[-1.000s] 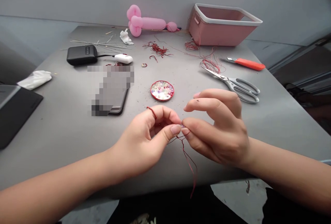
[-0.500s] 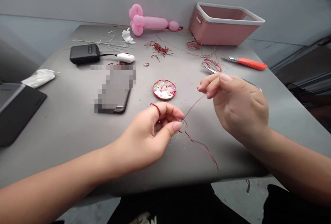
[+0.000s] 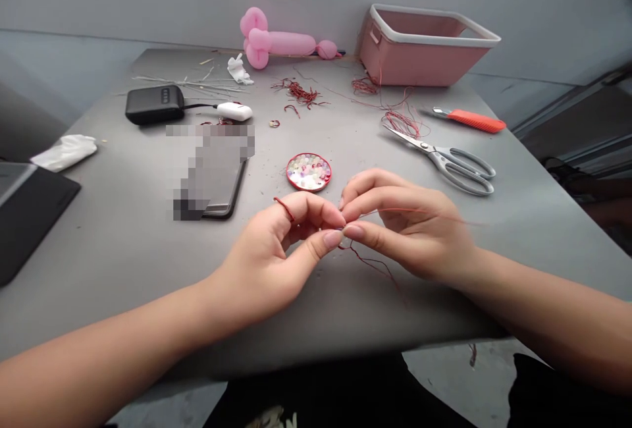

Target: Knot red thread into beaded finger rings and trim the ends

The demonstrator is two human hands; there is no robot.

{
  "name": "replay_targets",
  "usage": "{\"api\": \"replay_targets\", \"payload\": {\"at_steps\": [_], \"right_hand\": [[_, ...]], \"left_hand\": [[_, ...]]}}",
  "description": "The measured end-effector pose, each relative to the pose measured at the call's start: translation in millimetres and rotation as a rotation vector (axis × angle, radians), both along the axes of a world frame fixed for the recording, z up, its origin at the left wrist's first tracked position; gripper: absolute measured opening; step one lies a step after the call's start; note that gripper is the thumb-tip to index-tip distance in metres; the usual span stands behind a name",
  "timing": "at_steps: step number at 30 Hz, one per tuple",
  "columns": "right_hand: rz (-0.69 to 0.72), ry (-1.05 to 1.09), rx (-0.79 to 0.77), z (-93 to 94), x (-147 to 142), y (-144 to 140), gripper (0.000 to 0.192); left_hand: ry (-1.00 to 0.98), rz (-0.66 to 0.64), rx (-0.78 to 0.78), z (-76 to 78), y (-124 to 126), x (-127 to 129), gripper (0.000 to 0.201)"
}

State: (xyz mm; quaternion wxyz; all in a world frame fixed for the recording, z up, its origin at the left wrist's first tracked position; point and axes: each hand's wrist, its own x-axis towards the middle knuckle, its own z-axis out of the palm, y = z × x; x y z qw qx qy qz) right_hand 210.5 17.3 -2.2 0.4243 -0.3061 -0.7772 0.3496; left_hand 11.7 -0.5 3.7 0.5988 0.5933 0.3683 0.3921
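Thumb and forefinger of my left hand (image 3: 291, 243) are pinched on a small beaded piece of dark red string (image 3: 368, 260), mostly hidden by the fingertips. A red ring of thread circles one left finger. My right hand (image 3: 405, 220) meets the left one, its thumb and fingers closed on the same string right at the left fingertips. One strand crosses the right palm, and loose ends hang below the hands. Just beyond the fingers lies a round red-rimmed dish (image 3: 309, 172) of pale and coloured beads.
Grey-handled scissors (image 3: 444, 158) and an orange utility knife (image 3: 476, 120) lie at right, near tangled red string (image 3: 399, 122). A pink bin (image 3: 419, 59) and a pink balloon (image 3: 291, 43) stand behind. A phone (image 3: 217, 178) and a black power bank (image 3: 155, 104) are at left.
My right hand has come down and left from holding a strand drawn out, and now pinches beside my left fingertips. The scissors it covered now show.
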Motion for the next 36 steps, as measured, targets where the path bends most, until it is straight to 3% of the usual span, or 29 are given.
{"api": "replay_targets", "payload": {"at_steps": [5,9,11,17,20,23,28,33,36], "right_hand": [[-0.091,0.004,0.146,0.5,-3.8,-2.1,0.006],[-0.100,-0.008,0.195,4.9,-5.7,-6.8,0.008],[-0.079,0.022,0.073,6.3,-5.9,-8.1,0.008],[0.151,0.233,-0.618,0.1,-7.0,-6.2,0.019],[0.171,0.336,-0.767,-2.3,-8.8,-5.3,0.022],[0.159,0.347,-0.823,-1.0,-10.8,-4.8,0.025],[0.007,0.155,-0.733,4.4,-12.1,-2.7,0.032],[-0.187,0.000,-0.337,4.6,-9.9,-4.0,0.020],[-0.198,0.025,-0.164,1.8,-8.4,-7.7,0.023]], "left_hand": [[-0.055,-0.004,-0.093,-1.6,0.1,-0.6,0.021],[-0.020,0.031,-0.157,2.4,0.1,-0.2,0.018],[0.003,0.051,-0.150,4.3,0.2,0.4,0.016],[0.011,0.027,-0.121,1.8,2.4,1.4,0.009],[0.023,0.015,-0.117,0.6,4.2,0.3,0.009],[0.037,0.016,-0.120,1.7,5.7,-1.3,0.011],[0.009,-0.048,-0.287,3.4,8.3,-1.0,0.017],[-0.035,-0.012,-0.372,-0.4,11.0,0.3,0.025],[-0.067,0.057,-0.356,-3.7,11.7,-0.6,0.028]]}}
